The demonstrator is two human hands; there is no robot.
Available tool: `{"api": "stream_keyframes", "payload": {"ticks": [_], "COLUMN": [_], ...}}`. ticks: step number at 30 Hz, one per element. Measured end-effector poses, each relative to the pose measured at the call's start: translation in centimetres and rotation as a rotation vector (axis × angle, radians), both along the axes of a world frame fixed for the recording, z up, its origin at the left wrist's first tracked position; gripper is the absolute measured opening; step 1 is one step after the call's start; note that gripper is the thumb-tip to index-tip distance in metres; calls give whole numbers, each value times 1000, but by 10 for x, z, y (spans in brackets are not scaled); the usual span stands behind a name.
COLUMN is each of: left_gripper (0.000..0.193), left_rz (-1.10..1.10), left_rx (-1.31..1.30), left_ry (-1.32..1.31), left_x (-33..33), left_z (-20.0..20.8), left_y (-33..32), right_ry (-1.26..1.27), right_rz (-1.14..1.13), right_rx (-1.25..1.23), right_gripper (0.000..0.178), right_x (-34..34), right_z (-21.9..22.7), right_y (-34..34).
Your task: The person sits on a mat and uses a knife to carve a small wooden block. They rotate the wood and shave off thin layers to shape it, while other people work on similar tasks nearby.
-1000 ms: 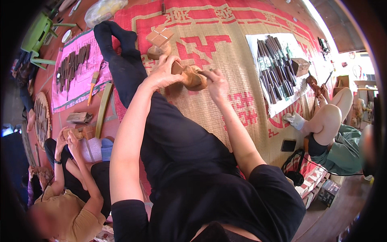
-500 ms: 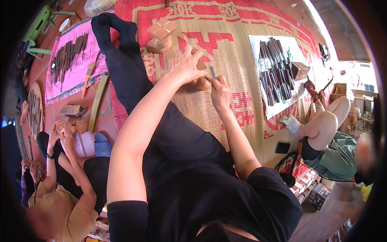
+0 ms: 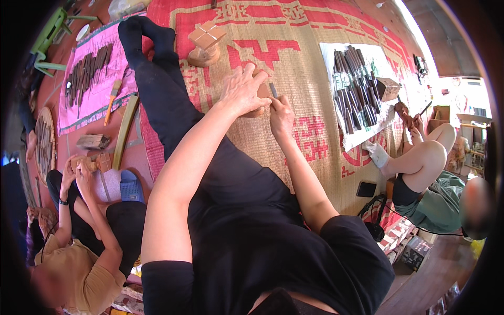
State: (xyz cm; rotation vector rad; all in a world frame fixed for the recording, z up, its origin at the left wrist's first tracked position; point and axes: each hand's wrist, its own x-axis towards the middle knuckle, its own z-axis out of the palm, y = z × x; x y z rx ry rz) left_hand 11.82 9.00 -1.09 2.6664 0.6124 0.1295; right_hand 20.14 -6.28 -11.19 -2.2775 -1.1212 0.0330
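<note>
My left hand (image 3: 240,90) lies over a brown wooden piece (image 3: 261,101) resting on my thigh, fingers spread across its top and gripping it. My right hand (image 3: 281,113) is closed around a small carving tool (image 3: 273,89) whose grey blade points up against the wood's right side. Most of the wooden piece is hidden under my left hand. My legs in black trousers stretch away over a red and tan woven mat (image 3: 294,47).
A carved wooden block (image 3: 205,43) stands on the mat beyond my hands. Several chisels lie on a white cloth (image 3: 357,89) at right and on a pink cloth (image 3: 89,73) at left. One person (image 3: 79,226) carves at my left, another (image 3: 425,173) sits at right.
The view has tilted so my hands sit slightly lower in the picture. My left hand has spread flatter over the wood, and the tool blade now shows above my right hand.
</note>
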Motion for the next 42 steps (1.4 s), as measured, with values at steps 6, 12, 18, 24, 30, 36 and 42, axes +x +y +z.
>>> {"api": "stream_keyframes", "payload": {"ticks": [6, 12, 18, 24, 30, 36, 42], "left_gripper": [71, 71, 68, 67, 67, 71, 69], "left_rz": [-24, -8, -13, -3, 2, -14, 10], "left_rx": [11, -53, -57, -73, -62, -124, -93], "left_ry": [-5, -12, -31, -61, -72, -48, -127], "left_x": [-3, -6, -6, -5, -8, -2, -8], "left_z": [-7, -1, -7, -10, -11, -10, -20], "left_y": [0, 0, 1, 1, -1, 0, -2], "right_ry": [111, 23, 77, -9, 371, -166, 29], "right_rz": [234, -48, 119, 295, 43, 258, 334], "right_rx": [-92, 22, -10, -105, -29, 35, 173], "right_gripper": [23, 18, 26, 36, 17, 18, 21], "right_x": [-40, -13, -34, -35, 23, 19, 15], "right_z": [-24, 10, -23, 26, -11, 20, -38], "right_y": [-22, 0, -12, -12, -3, -13, 9]}}
